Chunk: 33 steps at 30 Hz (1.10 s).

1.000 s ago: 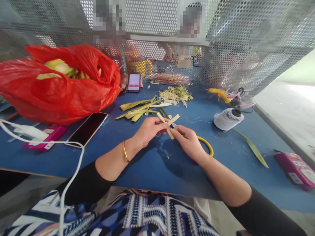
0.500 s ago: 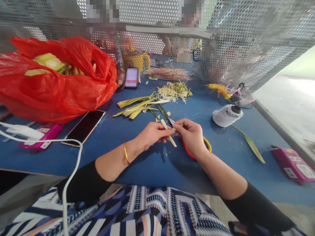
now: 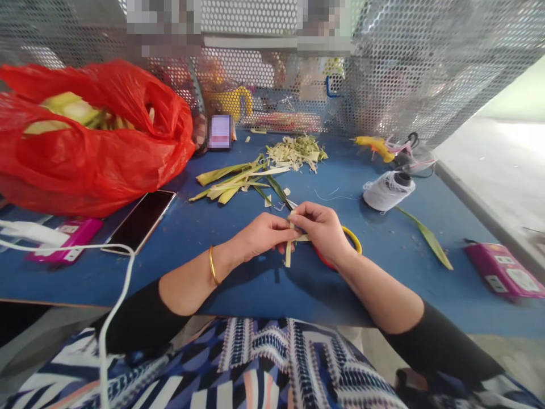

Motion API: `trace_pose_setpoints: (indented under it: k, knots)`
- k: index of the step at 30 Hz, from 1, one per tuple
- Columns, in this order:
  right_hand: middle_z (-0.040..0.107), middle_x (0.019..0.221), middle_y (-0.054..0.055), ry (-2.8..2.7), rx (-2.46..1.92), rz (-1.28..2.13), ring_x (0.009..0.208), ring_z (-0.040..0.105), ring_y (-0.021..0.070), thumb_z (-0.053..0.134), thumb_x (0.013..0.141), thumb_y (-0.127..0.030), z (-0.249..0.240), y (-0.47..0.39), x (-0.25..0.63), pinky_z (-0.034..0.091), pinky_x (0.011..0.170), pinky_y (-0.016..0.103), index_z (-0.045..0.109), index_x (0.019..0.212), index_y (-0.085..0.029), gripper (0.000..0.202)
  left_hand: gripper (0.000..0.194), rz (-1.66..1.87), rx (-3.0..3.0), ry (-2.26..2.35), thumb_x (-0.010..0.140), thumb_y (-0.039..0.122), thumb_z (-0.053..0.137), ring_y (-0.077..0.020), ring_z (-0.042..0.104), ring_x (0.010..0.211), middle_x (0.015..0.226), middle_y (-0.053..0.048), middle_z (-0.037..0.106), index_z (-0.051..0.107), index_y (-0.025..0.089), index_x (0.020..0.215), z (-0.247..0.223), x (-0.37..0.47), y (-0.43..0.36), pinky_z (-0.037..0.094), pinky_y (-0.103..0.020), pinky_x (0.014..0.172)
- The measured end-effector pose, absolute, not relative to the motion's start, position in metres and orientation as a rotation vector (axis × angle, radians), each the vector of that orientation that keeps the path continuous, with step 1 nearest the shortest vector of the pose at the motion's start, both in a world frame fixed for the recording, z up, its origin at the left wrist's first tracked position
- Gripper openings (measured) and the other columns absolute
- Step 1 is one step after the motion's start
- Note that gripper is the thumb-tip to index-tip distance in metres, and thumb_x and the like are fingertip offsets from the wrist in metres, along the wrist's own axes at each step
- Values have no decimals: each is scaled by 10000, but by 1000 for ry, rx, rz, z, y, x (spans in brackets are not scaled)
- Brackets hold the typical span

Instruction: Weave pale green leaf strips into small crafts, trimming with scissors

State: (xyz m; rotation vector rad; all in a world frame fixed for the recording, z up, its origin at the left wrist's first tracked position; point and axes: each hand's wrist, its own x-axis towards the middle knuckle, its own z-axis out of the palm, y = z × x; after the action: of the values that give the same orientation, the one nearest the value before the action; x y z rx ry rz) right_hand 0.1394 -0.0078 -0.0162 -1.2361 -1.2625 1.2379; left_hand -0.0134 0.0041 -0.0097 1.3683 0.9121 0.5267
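My left hand point(image 3: 267, 236) pinches pale leaf strips point(image 3: 288, 255) between thumb and fingers, low over the blue table. My right hand point(image 3: 324, 230) meets it there, its thumb and fingers closed on the same strips. One strip points down toward me, and another lies across it toward the right. Exactly where they join is hidden by my fingertips. Under my right hand lie scissors point(image 3: 356, 241) with a red and yellow handle, mostly covered. Beyond the hands sit a bunch of yellow-green leaf pieces point(image 3: 232, 184) and a heap of cut scraps point(image 3: 296, 152).
A red plastic bag point(image 3: 128, 170) of plant pieces fills the left, near a dark phone point(image 3: 140, 222), a purple power socket point(image 3: 70, 238) and a white cable point(image 3: 128, 278). Rightward are a thread spool point(image 3: 383, 192), a yellow glue gun point(image 3: 374, 146), a leaf point(image 3: 434, 244) and another purple socket point(image 3: 506, 270). Perforated mesh stands behind.
The strip in my hands has turned from slanting to nearly upright, and a second piece now shows crossing it to the right. My hands stay together; the whole view has shifted slightly.
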Motion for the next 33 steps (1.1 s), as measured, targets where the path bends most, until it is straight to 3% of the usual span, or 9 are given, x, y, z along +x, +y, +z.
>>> trace_pose_setpoints:
  k: [7,14,19,24,28,33]
  knots:
    - [548,574,-38,-1229,-1261,1123,563,440,100,727,660,-376,-21,-4,140,348,552,256,610,616,-191,223,290,529,1373,938,744,345,705,-86,468,481,471,15,536,642,155,534,-11,-11,3,362,-218,506]
    - [650,697,15,-1008,-1313,1213,667,576,139,723,656,-609,-11,3,146,428,632,272,689,765,-183,440,335,706,948,1039,819,477,663,-85,555,528,710,-54,704,734,150,796,-12,-11,7,374,-196,485]
    - [628,646,-15,-1002,-1273,1288,609,531,112,836,528,-437,-15,1,145,444,637,268,669,702,-186,348,240,680,972,1021,810,375,687,-73,561,508,714,-64,725,738,141,783,-10,-13,9,362,-187,483]
    - [633,653,-11,-1164,-1302,1217,616,531,120,765,624,-461,-8,-1,144,426,619,271,694,717,-176,308,194,655,1163,985,782,311,683,-75,517,438,611,-40,697,725,146,690,-10,-12,5,340,-203,457]
    - [639,635,-4,-1324,-1268,1369,575,551,140,757,653,-487,-7,-6,141,429,576,285,668,682,-182,319,185,609,1284,950,759,299,692,-95,520,442,566,-16,672,725,155,648,-14,-10,3,416,-230,500]
    - [623,638,2,-1416,-1300,997,601,542,137,730,678,-360,-16,-9,139,412,572,272,663,584,-194,203,246,589,1353,908,751,319,705,-94,508,443,471,15,590,674,169,559,-17,-11,4,402,-223,503]
